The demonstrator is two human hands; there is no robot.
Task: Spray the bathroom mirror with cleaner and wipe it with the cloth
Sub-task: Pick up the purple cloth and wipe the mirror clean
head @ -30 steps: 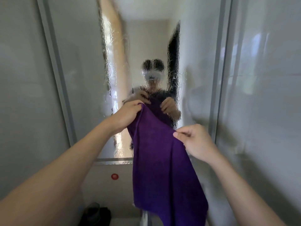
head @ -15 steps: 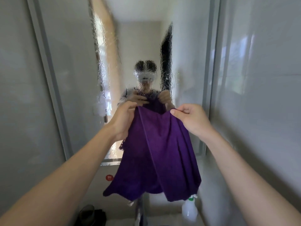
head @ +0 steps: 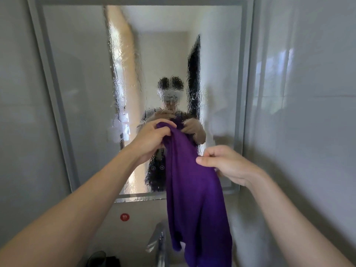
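Right hand: nearest, at right centre; right hand [head: 227, 164] pinches the cloth's right edge between thumb and curled fingers, partway down its length.
Cloth: purple cloth [head: 194, 199] held up in the middle of the scene between both hands, hanging in long folds; its lower end runs past the bottom edge.
Left hand: left hand [head: 152, 139] is higher and farther than the right one, fingers curled round the cloth's bunched top, a full grip. Whether it touches the glass I cannot tell.
Tap: metal tap [head: 158, 241] low in the middle, just left of the hanging cloth and partly behind it.
Sticker: round red sticker [head: 124, 217] on the wall under the mirror, left of the tap.
Mirror: mirror [head: 81, 93] on the far wall, its middle band wet with droplets and runs, showing a blurred reflection of the hands and cloth.
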